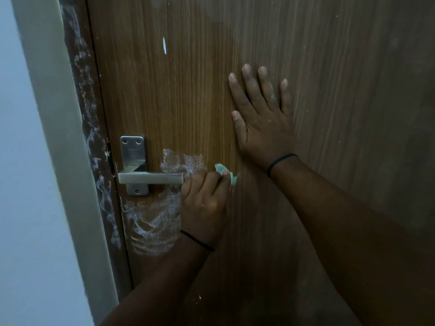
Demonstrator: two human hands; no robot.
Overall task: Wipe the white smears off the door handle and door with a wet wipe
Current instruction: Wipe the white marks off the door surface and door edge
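Pinching a pale green wet wipe (226, 173) in curled fingers, the left hand (205, 203) presses its grip against the brown door (188, 95), just right of the metal door handle (150, 178). The wipe pokes out from the top of that fist, touching the wood beside the lever's free end. White smears (153, 220) spread below the handle, to the left of the wrist, and another patch (183, 162) sits just above the lever, right next to the knuckles. Up and to the right, the right hand (261, 118) lies flat on the door, fingers straight and spread, grasping nothing. Each wrist wears a thin dark band. A small white fleck (164, 45) marks the wood higher up. Along the left, the dark door frame (94, 142) carries chalky white streaks too.
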